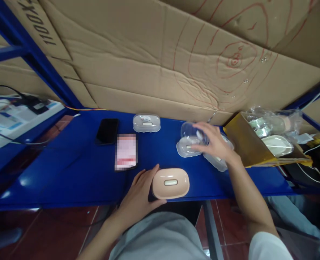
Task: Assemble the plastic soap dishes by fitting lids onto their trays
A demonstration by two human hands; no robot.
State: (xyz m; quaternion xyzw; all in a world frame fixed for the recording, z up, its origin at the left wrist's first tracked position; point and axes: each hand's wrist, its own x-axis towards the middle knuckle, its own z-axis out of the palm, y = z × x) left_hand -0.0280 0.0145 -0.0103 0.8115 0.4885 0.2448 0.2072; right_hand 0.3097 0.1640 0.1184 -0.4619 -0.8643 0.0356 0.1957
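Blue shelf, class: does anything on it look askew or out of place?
The clear plastic lid under the right hand sits tilted over its clear base, not closed. The peach oval box by the left hand overhangs the shelf edge.

We see our bare left hand (141,195) and bare right hand (213,143), forearms uncovered, a short white sleeve (268,247) on the right arm, light grey trousers (160,238).
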